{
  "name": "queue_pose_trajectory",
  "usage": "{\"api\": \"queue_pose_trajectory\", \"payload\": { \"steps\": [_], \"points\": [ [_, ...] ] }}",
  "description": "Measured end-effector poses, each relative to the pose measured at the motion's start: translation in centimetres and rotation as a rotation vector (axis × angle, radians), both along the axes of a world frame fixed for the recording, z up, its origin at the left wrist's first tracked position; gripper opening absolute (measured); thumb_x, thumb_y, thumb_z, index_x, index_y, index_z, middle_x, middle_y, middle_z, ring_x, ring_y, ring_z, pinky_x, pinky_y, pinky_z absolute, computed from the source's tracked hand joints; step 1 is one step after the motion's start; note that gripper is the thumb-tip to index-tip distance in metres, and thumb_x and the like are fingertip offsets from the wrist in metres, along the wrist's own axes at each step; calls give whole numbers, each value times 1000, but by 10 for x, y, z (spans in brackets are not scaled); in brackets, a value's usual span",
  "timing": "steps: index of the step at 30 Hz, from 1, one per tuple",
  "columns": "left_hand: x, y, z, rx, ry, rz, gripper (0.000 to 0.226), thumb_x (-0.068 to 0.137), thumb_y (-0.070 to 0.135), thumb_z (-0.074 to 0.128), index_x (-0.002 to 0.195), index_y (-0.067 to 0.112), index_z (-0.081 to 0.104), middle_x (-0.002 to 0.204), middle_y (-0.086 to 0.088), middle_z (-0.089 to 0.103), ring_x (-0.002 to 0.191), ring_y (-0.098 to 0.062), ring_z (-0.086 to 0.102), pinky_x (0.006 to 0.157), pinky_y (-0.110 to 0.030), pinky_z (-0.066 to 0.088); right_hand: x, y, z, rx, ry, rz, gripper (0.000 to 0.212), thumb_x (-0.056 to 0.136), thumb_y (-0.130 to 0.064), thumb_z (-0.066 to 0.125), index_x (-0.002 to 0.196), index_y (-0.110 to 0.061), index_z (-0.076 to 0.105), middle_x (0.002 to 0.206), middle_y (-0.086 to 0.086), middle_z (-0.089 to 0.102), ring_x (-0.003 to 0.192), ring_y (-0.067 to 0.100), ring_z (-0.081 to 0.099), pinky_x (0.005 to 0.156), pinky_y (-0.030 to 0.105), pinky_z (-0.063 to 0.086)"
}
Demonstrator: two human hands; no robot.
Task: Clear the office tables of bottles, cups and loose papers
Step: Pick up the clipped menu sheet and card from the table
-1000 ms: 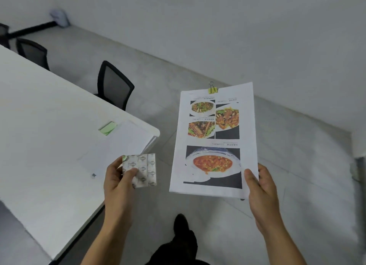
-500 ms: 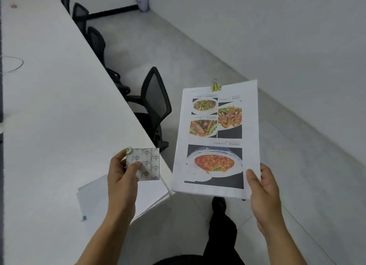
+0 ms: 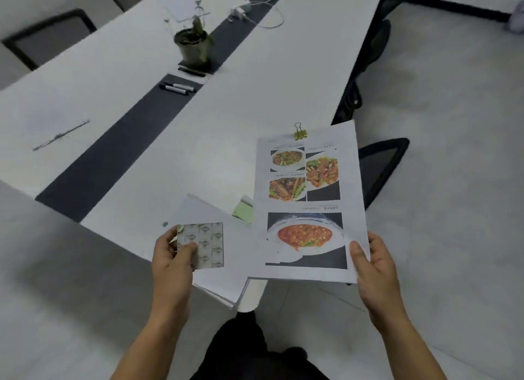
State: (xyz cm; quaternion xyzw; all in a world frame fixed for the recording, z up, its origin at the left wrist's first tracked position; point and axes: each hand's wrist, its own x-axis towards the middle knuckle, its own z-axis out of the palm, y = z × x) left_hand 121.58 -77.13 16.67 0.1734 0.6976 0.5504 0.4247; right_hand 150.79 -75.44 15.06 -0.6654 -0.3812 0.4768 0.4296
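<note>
My right hand (image 3: 375,269) grips the lower right corner of a clipped sheaf of papers (image 3: 307,198) printed with food photos, a yellow binder clip (image 3: 300,133) at its top. My left hand (image 3: 171,262) pinches a small patterned grey packet (image 3: 205,245) by its left edge. Both are held above the near corner of the long white table (image 3: 226,118). Under them a stack of white papers (image 3: 215,277) lies on that corner, with a green sticky pad (image 3: 243,211) beside it. Another paper sheet (image 3: 54,125) lies at the far left.
A potted plant (image 3: 194,43), two markers (image 3: 177,87), a white charger with cable (image 3: 241,11) and a white sheet (image 3: 181,8) sit along the table's dark centre strip (image 3: 113,152). Black office chairs (image 3: 380,167) stand at the right edge and far left. Grey floor surrounds the corner.
My view has swung left across the table, bringing the centre strip, plant and markers into sight. Both hands keep the same hold on the packet and the clipped papers.
</note>
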Motion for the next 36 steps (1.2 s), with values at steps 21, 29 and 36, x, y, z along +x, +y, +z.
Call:
{"api": "queue_pose_trajectory", "payload": {
  "steps": [21,29,36],
  "points": [
    [-29,-19,-27,-29,-50,835,35,95,-4,51,121,20,53,107,4,68,89,-7,68,71,-22,56,-168,157,-121,-309,-329,1119,21,99,-17,45,117,-24,55,108,-5,68,94,15,67,77,28,55],
    [15,-17,-21,-56,-44,968,38,96,-3,50,129,17,53,109,2,68,95,-13,67,74,-23,54,-168,171,-163,-269,-629,1320,27,103,-16,36,126,-6,45,122,18,61,105,37,59,74,33,37],
    [21,5,-26,-66,-66,921,34,96,-3,49,123,19,52,111,-3,67,89,-13,66,70,-25,53,-165,177,-158,-284,-746,1414,31,100,-25,42,126,-7,45,126,17,58,108,35,58,78,36,46]
  ]
}}
